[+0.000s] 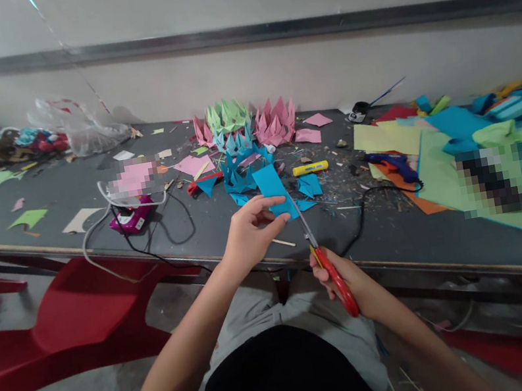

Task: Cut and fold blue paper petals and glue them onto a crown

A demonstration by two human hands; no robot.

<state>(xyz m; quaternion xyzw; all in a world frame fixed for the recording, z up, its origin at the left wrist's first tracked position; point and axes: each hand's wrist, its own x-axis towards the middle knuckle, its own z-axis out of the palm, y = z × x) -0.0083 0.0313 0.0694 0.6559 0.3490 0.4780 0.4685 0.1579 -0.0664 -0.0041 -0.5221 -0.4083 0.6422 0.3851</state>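
Between the thumb and fingers of my left hand is a piece of blue paper, held up above the table's front part. My right hand is wrapped round the red-handled scissors. Their blades point away from me and lie along the right edge of the blue paper; whether they are cutting into it I cannot tell. Just beyond stands a blue folded-paper crown, partly hidden by the paper. A yellow glue stick and blue paper scraps lie to its right.
Pink crowns and a green crown stand against the wall. A purple power strip with cords is at left. Coloured sheets and a blue glue gun lie at right. A red chair is at lower left.
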